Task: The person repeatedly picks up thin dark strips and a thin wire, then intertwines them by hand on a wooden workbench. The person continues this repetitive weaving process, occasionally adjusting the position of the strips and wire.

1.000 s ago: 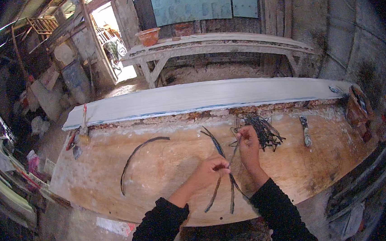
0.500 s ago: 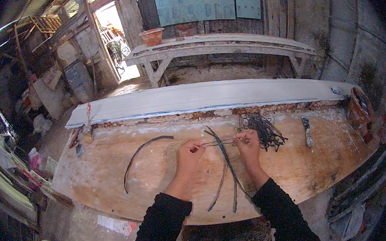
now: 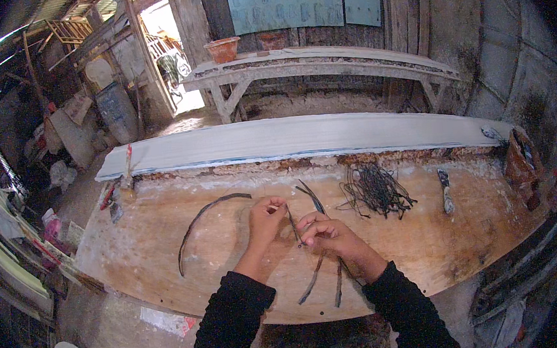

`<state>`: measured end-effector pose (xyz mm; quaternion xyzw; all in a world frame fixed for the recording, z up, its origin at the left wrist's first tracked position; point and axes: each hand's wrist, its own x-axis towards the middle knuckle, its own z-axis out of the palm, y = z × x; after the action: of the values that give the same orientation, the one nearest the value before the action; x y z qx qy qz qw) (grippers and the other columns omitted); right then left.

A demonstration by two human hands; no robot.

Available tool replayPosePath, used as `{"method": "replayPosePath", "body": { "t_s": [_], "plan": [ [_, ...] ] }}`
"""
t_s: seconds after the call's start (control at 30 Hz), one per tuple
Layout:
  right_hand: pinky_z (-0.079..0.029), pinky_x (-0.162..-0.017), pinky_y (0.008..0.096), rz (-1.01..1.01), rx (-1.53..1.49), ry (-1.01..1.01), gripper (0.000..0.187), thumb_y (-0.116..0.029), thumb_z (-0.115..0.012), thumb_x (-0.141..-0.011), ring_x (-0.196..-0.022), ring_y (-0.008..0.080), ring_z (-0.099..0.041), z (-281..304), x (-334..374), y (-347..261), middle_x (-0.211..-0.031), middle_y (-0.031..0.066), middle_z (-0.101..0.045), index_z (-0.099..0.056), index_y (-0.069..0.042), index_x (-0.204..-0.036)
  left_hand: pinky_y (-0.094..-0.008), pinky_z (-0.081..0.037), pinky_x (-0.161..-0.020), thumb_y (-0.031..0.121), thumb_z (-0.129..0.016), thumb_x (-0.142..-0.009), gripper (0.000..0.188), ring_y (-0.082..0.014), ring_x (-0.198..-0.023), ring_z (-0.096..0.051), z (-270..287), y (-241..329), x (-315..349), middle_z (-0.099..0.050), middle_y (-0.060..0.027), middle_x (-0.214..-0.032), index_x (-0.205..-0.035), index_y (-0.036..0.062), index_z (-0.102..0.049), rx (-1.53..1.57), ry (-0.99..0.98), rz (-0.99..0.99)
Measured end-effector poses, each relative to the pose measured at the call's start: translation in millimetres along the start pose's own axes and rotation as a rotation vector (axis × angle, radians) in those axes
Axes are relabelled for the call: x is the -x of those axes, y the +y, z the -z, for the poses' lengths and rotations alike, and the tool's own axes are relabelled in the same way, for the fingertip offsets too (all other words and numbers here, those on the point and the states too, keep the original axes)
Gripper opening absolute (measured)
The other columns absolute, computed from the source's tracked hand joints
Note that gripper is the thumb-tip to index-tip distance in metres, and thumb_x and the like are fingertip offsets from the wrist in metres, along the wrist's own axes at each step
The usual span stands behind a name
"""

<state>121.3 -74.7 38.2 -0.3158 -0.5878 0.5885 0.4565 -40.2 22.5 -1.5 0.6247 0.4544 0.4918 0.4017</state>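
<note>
Your left hand (image 3: 268, 219) is raised just above the board (image 3: 134, 257), thumb and forefinger pinched on the upper part of a thin dark strand (image 3: 292, 222). The strand slants down from that pinch to the fingertips of your right hand (image 3: 327, 232), between the two hands and left of the bundle. Right fingers curled, tips at the strand's lower end; cannot tell whether they grip it or only touch it. Your right hand also covers the middle of a loose bundle of dark strips (image 3: 308, 192), whose narrow ends show above it and whose spread ends show below, toward your edge of the board. To the left, apart from both hands, one curved dark strip (image 3: 193, 222) lies in an open arc. To the right of your right hand, a heap of black strands (image 3: 379, 192) sits tangled, a few loops straying from its left side. Farther right, by itself, a slim black-and-white item (image 3: 446, 193); its kind is too small to tell. Along the far side runs a long white slab (image 3: 302, 136), a red-handled brush (image 3: 128, 166) leaning at its left end, a brown container (image 3: 518, 163) near its right end. Beyond stands a pale bench (image 3: 322, 67) bearing an orange bowl (image 3: 223, 51).
</note>
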Motion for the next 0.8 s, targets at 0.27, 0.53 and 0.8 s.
{"method": "replayPosePath", "body": {
  "t_s": [0.27,0.53,0.8],
  "plan": [
    [-0.038,-0.072,0.0222,-0.055,-0.092,-0.023,0.010,-0.009,-0.066,-0.069,-0.079,0.0107,-0.051,3.1,1.7,6.0,-0.081,0.0027,-0.053,-0.058,-0.004,-0.073,-0.0215,-0.042,-0.056,0.006,-0.061,-0.073,0.008,-0.0078,-0.060,-0.052,-10.3,-2.9,5.2,-0.060,-0.0023,-0.070,-0.080,0.0017,-0.060,0.094,-0.098,-0.015],
    [-0.037,-0.061,0.0205,0.044,-0.281,0.344,0.013,-0.007,-0.066,-0.068,-0.068,0.0081,-0.049,5.6,5.1,-11.9,-0.073,-0.0013,-0.053,-0.053,-0.009,-0.070,-0.0190,-0.042,-0.057,0.001,-0.057,-0.077,0.006,-0.0056,-0.063,-0.052,-15.9,0.4,9.1,-0.059,-0.0007,-0.073,-0.083,0.0017,-0.057,0.117,-0.314,-0.003],
    [-0.036,-0.057,0.0195,0.245,0.107,0.633,0.013,-0.002,-0.062,-0.072,-0.064,0.0068,-0.045,52.6,-11.6,22.1,-0.072,-0.0023,-0.049,-0.050,-0.007,-0.073,-0.0182,-0.040,-0.062,0.009,-0.060,-0.078,0.010,-0.0031,-0.070,-0.048,-17.5,10.4,24.8,-0.053,0.0034,-0.076,-0.084,0.0026,-0.055,0.378,-0.681,-0.008]
  ]
}}
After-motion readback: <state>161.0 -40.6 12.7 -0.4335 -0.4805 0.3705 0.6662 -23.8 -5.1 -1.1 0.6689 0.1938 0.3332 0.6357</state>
